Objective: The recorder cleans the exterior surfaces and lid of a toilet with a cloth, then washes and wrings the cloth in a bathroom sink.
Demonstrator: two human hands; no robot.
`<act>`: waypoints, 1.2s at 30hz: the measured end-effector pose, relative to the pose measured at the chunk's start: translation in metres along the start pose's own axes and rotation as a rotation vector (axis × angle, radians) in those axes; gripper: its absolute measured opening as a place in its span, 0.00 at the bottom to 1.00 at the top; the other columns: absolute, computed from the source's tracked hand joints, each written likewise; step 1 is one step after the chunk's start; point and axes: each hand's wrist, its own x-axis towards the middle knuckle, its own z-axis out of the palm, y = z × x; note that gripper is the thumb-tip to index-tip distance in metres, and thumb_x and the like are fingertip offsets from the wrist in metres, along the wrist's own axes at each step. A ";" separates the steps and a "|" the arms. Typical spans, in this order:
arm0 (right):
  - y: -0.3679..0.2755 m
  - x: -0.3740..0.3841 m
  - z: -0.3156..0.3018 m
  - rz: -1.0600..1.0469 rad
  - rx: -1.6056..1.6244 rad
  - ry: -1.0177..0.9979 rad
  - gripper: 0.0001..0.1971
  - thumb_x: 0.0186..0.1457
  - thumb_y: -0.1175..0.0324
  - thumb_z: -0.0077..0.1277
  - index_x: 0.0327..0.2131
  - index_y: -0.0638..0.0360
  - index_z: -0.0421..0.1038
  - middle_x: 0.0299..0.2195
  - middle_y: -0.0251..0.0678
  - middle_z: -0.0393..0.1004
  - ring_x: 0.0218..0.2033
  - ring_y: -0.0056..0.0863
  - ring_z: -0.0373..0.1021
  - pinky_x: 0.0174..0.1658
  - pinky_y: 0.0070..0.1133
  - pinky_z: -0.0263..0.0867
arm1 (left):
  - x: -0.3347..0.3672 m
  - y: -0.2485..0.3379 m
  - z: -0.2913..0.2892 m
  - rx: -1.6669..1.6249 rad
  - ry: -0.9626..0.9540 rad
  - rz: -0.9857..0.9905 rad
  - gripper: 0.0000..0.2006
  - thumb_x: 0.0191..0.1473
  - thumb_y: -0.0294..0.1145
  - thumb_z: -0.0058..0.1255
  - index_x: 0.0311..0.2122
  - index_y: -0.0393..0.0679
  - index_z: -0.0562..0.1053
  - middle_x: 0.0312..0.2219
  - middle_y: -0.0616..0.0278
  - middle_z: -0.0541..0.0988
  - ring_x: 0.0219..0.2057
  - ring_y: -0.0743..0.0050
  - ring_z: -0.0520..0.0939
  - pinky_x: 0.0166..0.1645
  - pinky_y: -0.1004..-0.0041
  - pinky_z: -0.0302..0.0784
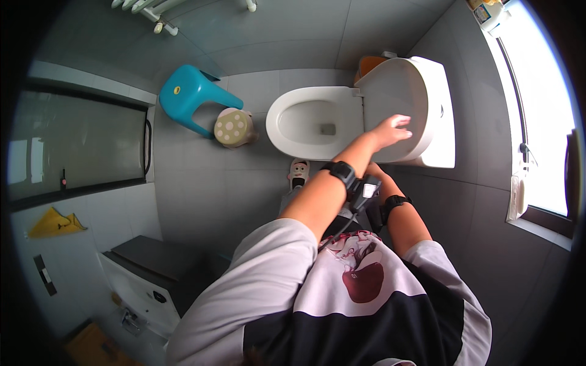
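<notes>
Daylight floods from the window (543, 122) on the right, blown out white; the floor (213, 183) stays dim; fisheye bends edges, corners vignetted black.

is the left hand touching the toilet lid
Touching: in the head view the left hand lies flat against the raised white toilet lid, with no gap visible between fingers and lid.

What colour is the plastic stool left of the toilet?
The stool is teal blue; the head view shows it clearly.

White bottle, yellow label (488, 12), window sill, top right.
</notes>
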 end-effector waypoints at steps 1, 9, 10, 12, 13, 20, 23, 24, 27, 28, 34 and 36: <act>-0.038 -0.014 -0.004 0.140 0.104 -0.095 0.15 0.42 0.61 0.53 0.32 0.62 0.74 0.31 0.41 0.74 0.34 0.30 0.70 0.41 0.25 0.64 | -0.012 -0.006 -0.027 -0.006 0.050 -0.012 0.23 0.48 0.29 0.50 0.51 0.36 0.62 0.49 0.52 0.67 0.53 0.66 0.65 0.56 0.69 0.59; -0.023 0.002 0.002 0.465 0.692 0.192 0.13 0.49 0.64 0.48 0.33 0.66 0.70 0.28 0.39 0.74 0.29 0.34 0.72 0.37 0.30 0.69 | -0.193 -0.139 -0.292 0.749 0.204 -0.468 0.16 0.52 0.37 0.43 0.42 0.37 0.70 0.40 0.47 0.74 0.42 0.59 0.74 0.46 0.66 0.69; -0.060 -0.002 0.005 0.526 0.873 0.035 0.13 0.51 0.62 0.47 0.33 0.65 0.70 0.29 0.40 0.74 0.29 0.34 0.73 0.38 0.31 0.69 | -0.277 -0.182 -0.368 1.239 0.093 -0.806 0.13 0.50 0.30 0.41 0.40 0.37 0.71 0.41 0.45 0.73 0.42 0.51 0.74 0.46 0.63 0.68; -0.052 -0.011 0.001 0.657 1.093 -0.018 0.14 0.52 0.60 0.46 0.33 0.63 0.69 0.30 0.40 0.75 0.30 0.34 0.73 0.38 0.32 0.69 | -0.371 -0.191 -0.414 1.153 0.071 -1.141 0.13 0.49 0.34 0.43 0.37 0.38 0.72 0.36 0.50 0.75 0.35 0.57 0.76 0.38 0.65 0.71; -0.053 -0.014 0.000 0.670 1.135 -0.048 0.15 0.53 0.58 0.45 0.32 0.62 0.70 0.31 0.41 0.75 0.30 0.34 0.73 0.39 0.32 0.69 | -0.422 -0.180 -0.435 1.024 0.154 -1.293 0.13 0.48 0.36 0.45 0.35 0.38 0.73 0.34 0.52 0.76 0.32 0.60 0.77 0.34 0.66 0.72; -0.029 -0.018 0.003 0.754 1.051 -0.216 0.15 0.51 0.56 0.47 0.33 0.60 0.71 0.31 0.40 0.75 0.31 0.32 0.73 0.39 0.31 0.69 | -0.482 -0.094 -0.379 -0.032 1.024 -1.140 0.21 0.51 0.42 0.43 0.50 0.45 0.62 0.47 0.58 0.69 0.45 0.61 0.72 0.46 0.61 0.65; -0.025 -0.013 0.002 0.805 0.849 -0.267 0.15 0.45 0.62 0.50 0.34 0.61 0.71 0.31 0.40 0.75 0.30 0.33 0.73 0.38 0.32 0.68 | -0.460 -0.081 -0.352 -0.042 0.991 -1.135 0.22 0.52 0.44 0.42 0.50 0.46 0.62 0.47 0.58 0.69 0.46 0.61 0.71 0.50 0.61 0.62; -0.032 -0.019 -0.001 0.813 0.791 -0.270 0.13 0.45 0.63 0.49 0.32 0.63 0.71 0.30 0.40 0.75 0.29 0.32 0.73 0.37 0.31 0.68 | -0.439 -0.073 -0.343 -0.041 0.881 -1.112 0.21 0.52 0.44 0.42 0.49 0.46 0.62 0.47 0.59 0.69 0.46 0.62 0.71 0.50 0.60 0.61; -0.042 -0.026 -0.013 0.747 0.386 -0.287 0.13 0.46 0.64 0.47 0.31 0.64 0.72 0.31 0.41 0.75 0.29 0.31 0.72 0.37 0.30 0.66 | -0.400 -0.066 -0.337 -0.022 0.715 -1.070 0.20 0.53 0.44 0.41 0.49 0.46 0.63 0.47 0.59 0.69 0.46 0.62 0.71 0.51 0.60 0.61; -0.044 -0.026 -0.016 0.667 0.044 -0.295 0.14 0.46 0.64 0.46 0.32 0.63 0.72 0.32 0.41 0.75 0.30 0.30 0.71 0.37 0.30 0.65 | -0.395 -0.067 -0.335 -0.002 0.658 -1.061 0.20 0.53 0.44 0.41 0.49 0.46 0.63 0.47 0.59 0.69 0.46 0.62 0.71 0.50 0.60 0.61; -0.064 -0.081 -0.079 0.678 -0.095 -0.461 0.15 0.41 0.64 0.50 0.33 0.61 0.74 0.32 0.40 0.74 0.32 0.32 0.72 0.37 0.31 0.66 | -0.332 -0.080 -0.357 0.066 0.629 -0.970 0.19 0.53 0.43 0.41 0.49 0.47 0.63 0.46 0.60 0.70 0.45 0.62 0.71 0.50 0.60 0.61; -0.064 -0.092 -0.105 0.593 0.072 -0.487 0.16 0.38 0.66 0.50 0.34 0.62 0.73 0.32 0.39 0.74 0.34 0.30 0.71 0.39 0.29 0.66 | -0.330 -0.088 -0.368 0.042 0.626 -0.928 0.19 0.53 0.43 0.40 0.49 0.48 0.63 0.46 0.60 0.70 0.46 0.62 0.71 0.50 0.59 0.61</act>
